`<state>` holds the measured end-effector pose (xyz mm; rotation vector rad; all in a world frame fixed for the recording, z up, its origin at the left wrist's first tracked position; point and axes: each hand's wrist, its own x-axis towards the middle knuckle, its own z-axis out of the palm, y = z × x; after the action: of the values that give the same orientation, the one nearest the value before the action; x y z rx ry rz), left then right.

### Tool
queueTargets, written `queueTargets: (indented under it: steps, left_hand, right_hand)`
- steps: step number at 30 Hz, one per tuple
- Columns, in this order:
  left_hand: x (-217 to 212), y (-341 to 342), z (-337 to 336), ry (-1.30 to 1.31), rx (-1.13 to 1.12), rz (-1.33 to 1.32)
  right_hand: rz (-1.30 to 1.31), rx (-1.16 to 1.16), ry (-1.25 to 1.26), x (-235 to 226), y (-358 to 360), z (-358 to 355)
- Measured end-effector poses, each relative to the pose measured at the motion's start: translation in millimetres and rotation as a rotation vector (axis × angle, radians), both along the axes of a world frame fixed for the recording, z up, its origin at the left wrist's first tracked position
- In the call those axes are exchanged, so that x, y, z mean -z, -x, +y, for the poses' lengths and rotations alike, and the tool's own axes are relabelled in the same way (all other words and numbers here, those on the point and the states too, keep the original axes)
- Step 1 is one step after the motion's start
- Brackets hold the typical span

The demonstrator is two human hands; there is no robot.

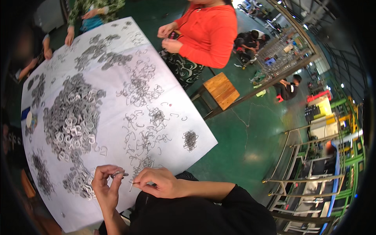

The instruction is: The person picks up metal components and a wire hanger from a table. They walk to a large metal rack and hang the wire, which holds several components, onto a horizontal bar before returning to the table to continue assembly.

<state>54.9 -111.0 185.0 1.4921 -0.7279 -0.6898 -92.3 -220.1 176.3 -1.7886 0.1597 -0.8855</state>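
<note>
My left hand point(105, 188) pinches a small grey curved metal piece point(120, 174) between thumb and fingertips, just above the near edge of the white table point(178, 156). Close to its right, my right hand point(159, 182) is closed on a thin metal piece point(131, 185), partly hidden by the fingers. The two held pieces are a little apart. Beyond my hands lie loose thin curved wire hooks point(145, 139). A large heap of grey flat loop-shaped pieces point(72, 113) fills the middle left of the table.
A small dark pile of wire pieces point(190, 141) lies near the right corner. Across the table stand a co-worker in a red top point(213, 35) and another in patterned sleeves point(94, 11). A wooden stool point(221, 91) stands on the green floor, with metal racks point(305, 180) farther right.
</note>
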Motion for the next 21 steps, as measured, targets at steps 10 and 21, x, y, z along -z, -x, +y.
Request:
queueTargets:
  steps: [10, 21]
  left_hand:
    - [-17, 27, 1, 0.021, -0.054, -0.233]
    - [-20, 28, 1, 0.044, -0.154, -0.367]
  right_hand:
    - [0.055, 0.121, 0.071, -1, 2, 10]
    - [0.056, 0.152, 0.144, 2, -7, 10]
